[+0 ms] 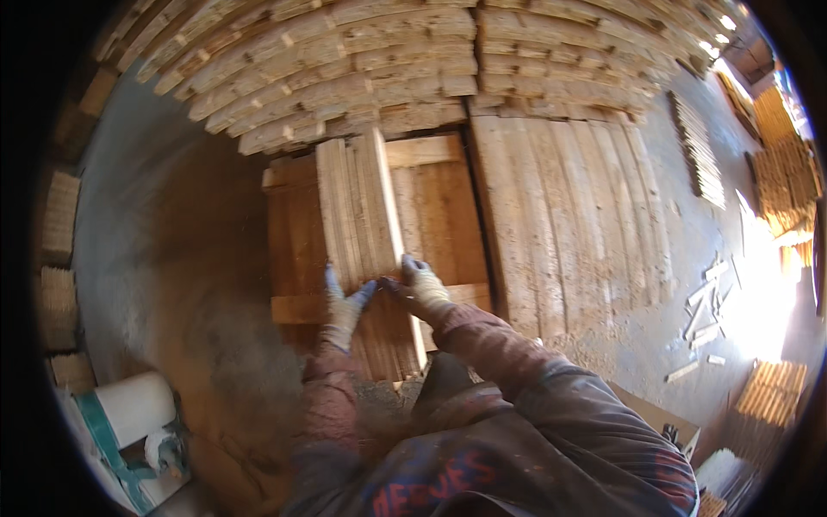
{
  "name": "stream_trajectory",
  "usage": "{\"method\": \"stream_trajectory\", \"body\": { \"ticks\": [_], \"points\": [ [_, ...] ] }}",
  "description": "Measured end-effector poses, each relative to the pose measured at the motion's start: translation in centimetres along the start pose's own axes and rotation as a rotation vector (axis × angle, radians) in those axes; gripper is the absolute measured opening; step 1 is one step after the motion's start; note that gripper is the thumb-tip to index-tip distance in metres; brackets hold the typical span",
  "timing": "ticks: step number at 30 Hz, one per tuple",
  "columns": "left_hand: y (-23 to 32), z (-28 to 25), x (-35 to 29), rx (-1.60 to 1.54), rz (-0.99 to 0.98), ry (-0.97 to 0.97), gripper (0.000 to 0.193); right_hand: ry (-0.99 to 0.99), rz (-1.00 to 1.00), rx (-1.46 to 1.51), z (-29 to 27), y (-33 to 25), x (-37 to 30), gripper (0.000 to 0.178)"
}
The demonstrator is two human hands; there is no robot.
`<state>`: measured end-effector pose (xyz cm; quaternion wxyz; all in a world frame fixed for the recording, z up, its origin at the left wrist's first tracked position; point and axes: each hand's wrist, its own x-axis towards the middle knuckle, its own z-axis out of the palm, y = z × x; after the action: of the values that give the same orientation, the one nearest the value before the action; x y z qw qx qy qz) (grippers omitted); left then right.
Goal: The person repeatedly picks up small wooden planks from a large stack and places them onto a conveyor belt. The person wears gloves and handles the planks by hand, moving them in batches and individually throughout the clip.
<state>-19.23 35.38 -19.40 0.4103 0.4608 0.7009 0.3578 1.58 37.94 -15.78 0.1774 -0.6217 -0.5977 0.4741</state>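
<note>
A tight bundle of long, thin wooden slats (351, 211) stands on edge in front of me, pointing away from my body. It rests on a low wooden pallet (441, 215) with crosspieces. My gloved left hand (346, 308) clasps the bundle's left side, its thumb laid over the top edges. On the opposite side my gloved right hand (420, 289) presses in, fingers along the outer pale slat and thumb toward the left one. Both hands are closed around the bundle near its middle, squeezing the slats between them. The undersides of the slats are hidden.
Tall stacks of rough boards (345, 65) rise just beyond the pallet. A flat layer of planks (568, 215) lies to the right, dusted with chips. Loose wood scraps (706, 310) litter the floor farther right. A white and green machine (129, 431) stands at lower left.
</note>
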Motion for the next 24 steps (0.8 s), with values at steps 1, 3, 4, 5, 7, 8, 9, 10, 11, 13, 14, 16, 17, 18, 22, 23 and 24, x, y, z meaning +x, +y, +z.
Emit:
{"method": "stream_trajectory", "body": {
  "ticks": [1, 3, 4, 5, 7, 8, 9, 10, 11, 13, 14, 16, 17, 18, 22, 23, 24],
  "points": [
    [-0.1, -0.2, 0.7, 0.011, -0.047, -0.074, 0.114, -0.032, -0.003, -0.021, -0.2, 0.4, 0.5, 0.063],
    [2.7, -0.1, 1.0, 0.292, 0.120, 0.035, 0.109, -0.074, -0.046, -0.051, -2.3, 1.7, 0.5, 0.067],
    [3.8, 0.8, 1.0, 0.473, 0.291, 0.219, 0.103, -0.091, -0.088, -0.072, -4.1, 1.9, 0.3, 0.069],
    [7.8, 2.2, 1.4, 0.361, 0.196, 0.214, 0.092, -0.090, -0.072, -0.056, -7.7, 1.4, -0.9, 0.075],
    [10.7, 7.4, 1.3, 0.110, 0.375, 0.190, 0.070, 0.029, -0.125, 0.011, -12.7, 3.0, -3.6, 0.073],
    [13.4, 10.4, 0.6, -0.058, 0.306, 0.036, 0.064, 0.093, -0.179, -0.005, -15.7, 4.7, -4.8, 0.072],
    [10.7, 13.8, 1.9, -0.299, 0.301, -0.071, 0.061, 0.115, -0.134, 0.113, -18.3, 6.1, -5.9, 0.069],
    [13.2, 18.9, 1.1, -0.399, 0.201, -0.090, 0.065, 0.160, -0.064, 0.230, -21.6, 8.5, -7.1, 0.067],
    [14.3, 22.8, 1.3, -0.429, 0.110, -0.211, 0.067, 0.293, -0.020, 0.186, -24.8, 12.5, -7.9, 0.064],
    [11.6, 29.7, 2.9, -0.332, 0.164, -0.193, 0.071, 0.512, 0.030, 0.264, -31.5, 19.2, -8.5, 0.051],
    [14.2, 31.7, 1.9, 0.039, 0.013, -0.186, 0.071, 0.659, 0.073, 0.305, -35.3, 23.4, -9.5, 0.045],
    [10.0, 34.8, 2.0, -0.141, -0.003, 0.009, 0.052, 0.803, 0.025, -0.077, -43.2, 29.8, -9.1, 0.048],
    [8.4, 35.0, 1.7, -0.283, -0.032, 0.064, 0.042, 0.789, 0.087, -0.349, -47.5, 31.2, -9.0, 0.053],
    [8.8, 34.3, 1.2, -0.385, -0.047, -0.002, 0.031, 0.770, 0.321, -0.368, -50.5, 32.2, -9.4, 0.064],
    [14.7, 32.9, -2.0, -0.539, -0.137, -0.051, 0.015, 0.736, 0.580, -0.379, -56.5, 40.9, -7.2, 0.067],
    [15.2, 33.1, -1.9, -0.502, -0.075, -0.079, 0.021, 0.676, 0.505, -0.164, -56.2, 42.4, -6.2, 0.062],
    [15.9, 34.3, -1.7, -0.472, -0.090, -0.080, 0.025, 0.620, 0.429, 0.043, -56.1, 43.4, -5.2, 0.056]
  ]
}}
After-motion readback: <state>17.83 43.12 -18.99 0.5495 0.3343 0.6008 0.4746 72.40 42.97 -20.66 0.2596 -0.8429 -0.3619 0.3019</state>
